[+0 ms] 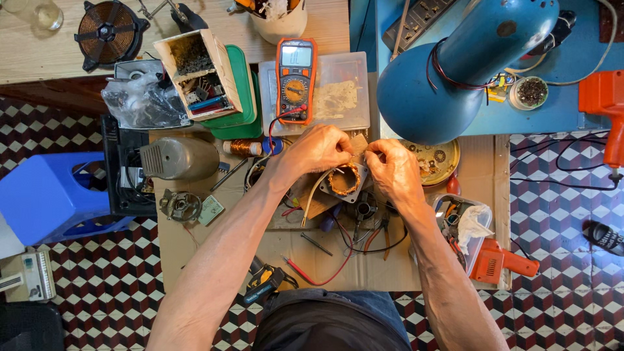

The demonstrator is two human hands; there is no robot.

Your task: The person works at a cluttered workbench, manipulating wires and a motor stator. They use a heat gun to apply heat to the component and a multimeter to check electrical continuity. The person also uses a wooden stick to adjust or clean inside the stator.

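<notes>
A grey motor housing (pixel 179 158) and an orange multimeter (pixel 296 79) lie just left of the work, the meter face-up where its screen can be read. The left hand (pixel 316 151) curls over the stator (pixel 344 181), fingertips pinched on a tan paper slip (pixel 358 144) above the copper winding. The right hand (pixel 393 170) meets it, pinching the same slip, wrist bent inward. The stator sits mid-bench (pixel 325 257), under the blue lamp (pixel 455 65), likely for light.
</notes>
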